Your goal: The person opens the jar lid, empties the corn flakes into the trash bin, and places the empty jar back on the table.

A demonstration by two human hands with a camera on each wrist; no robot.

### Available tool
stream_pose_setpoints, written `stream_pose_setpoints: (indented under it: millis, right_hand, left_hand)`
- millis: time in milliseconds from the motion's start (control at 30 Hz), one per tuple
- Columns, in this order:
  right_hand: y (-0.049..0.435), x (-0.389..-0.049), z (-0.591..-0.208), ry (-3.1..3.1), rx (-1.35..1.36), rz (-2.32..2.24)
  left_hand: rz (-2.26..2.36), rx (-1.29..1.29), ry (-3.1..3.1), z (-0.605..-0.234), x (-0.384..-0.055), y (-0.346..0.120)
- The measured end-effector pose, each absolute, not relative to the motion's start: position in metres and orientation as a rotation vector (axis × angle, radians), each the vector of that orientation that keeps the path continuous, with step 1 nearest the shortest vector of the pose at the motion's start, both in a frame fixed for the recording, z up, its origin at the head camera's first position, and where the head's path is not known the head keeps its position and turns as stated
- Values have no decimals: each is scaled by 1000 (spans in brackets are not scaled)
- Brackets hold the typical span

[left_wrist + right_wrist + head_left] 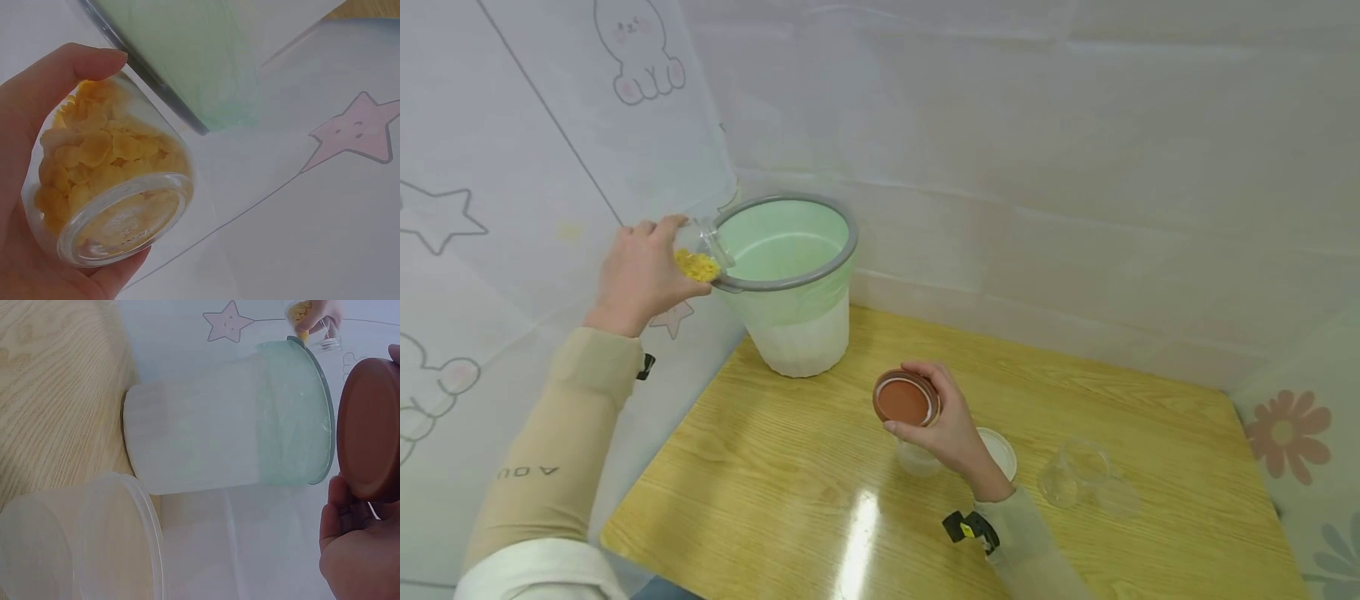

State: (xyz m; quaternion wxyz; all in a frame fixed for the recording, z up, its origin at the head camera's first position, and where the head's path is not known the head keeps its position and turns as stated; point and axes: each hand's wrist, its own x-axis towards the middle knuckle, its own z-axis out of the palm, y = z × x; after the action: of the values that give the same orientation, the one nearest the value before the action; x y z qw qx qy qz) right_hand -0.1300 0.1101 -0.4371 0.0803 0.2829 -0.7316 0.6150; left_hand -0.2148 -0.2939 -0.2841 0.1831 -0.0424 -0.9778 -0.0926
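Note:
My left hand (pixel 643 271) grips a clear glass jar (pixel 125 150) with yellow flakes (pixel 119 150) inside. The jar is tilted, its mouth at the left side of the bin's grey rim (pixel 842 262). Flakes lie along the lower side of the glass. The bin (pixel 808 337) is white with a green liner (pixel 790 237) and stands at the table's far left. Over the middle of the table, my right hand (pixel 951 421) holds a round brown lid (pixel 902 402) by its edge, its inner face turned up in the head view.
Under my right hand stands a clear container (pixel 917 460), partly hidden. A white lid (pixel 1000 450) lies beside it. Farther right are another clear container (pixel 1063 479) and a clear disc (pixel 1120 498) on the wooden table (pixel 760 467). Covered walls (pixel 1000 150) border the table.

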Motion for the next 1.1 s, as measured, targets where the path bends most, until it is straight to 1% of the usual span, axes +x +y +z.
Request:
stream_pose_setpoints:
  millis: [67, 300, 367, 633, 967, 1100]
  right_hand:
    - [110, -130, -438, -2190, 844, 1845]
    - [114, -145, -469, -2211, 812, 1832]
    - [115, -147, -472, -2221, 795, 1838]
    - [116, -146, -474, -2245, 714, 1890]
    - [118, -147, -475, -2258, 718, 1894]
    - [117, -142, -464, -2268, 724, 1904]
  left_hand:
    - [-239, -130, -2757, -283, -215, -294]
    - [-183, -141, -2765, -281, -216, -295]
    - [-166, -143, -2773, -280, -217, -295]
    - [-137, -159, -2789, -278, -219, -294]
    - [-85, -218, -2797, -274, -222, -290]
    - [-72, -233, -2793, -273, -222, -289]
